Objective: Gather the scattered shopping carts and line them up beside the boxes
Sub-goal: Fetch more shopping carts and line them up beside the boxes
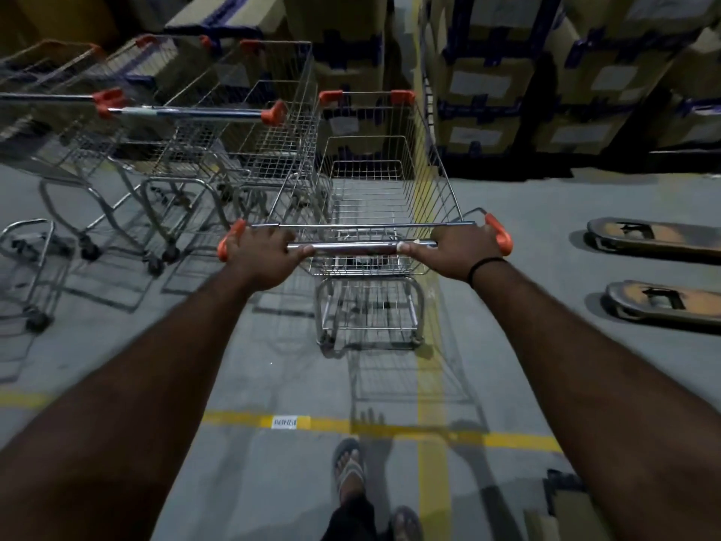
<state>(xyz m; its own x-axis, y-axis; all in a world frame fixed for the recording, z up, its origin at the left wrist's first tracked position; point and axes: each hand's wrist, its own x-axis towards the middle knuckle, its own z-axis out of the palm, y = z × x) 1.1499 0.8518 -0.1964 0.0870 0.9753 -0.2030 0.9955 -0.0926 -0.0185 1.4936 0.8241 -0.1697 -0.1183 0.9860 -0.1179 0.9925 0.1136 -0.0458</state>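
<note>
- Shopping cart on the floor, long axis pointing away toward the stacked boxes, just right of the parked carts.
- Left hand and right hand each grip its handle bar, well apart.

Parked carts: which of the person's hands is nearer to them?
Left. The left hand grips the handle of the pushed cart at the end beside the parked carts; the right hand grips the opposite end, farther off.
</note>
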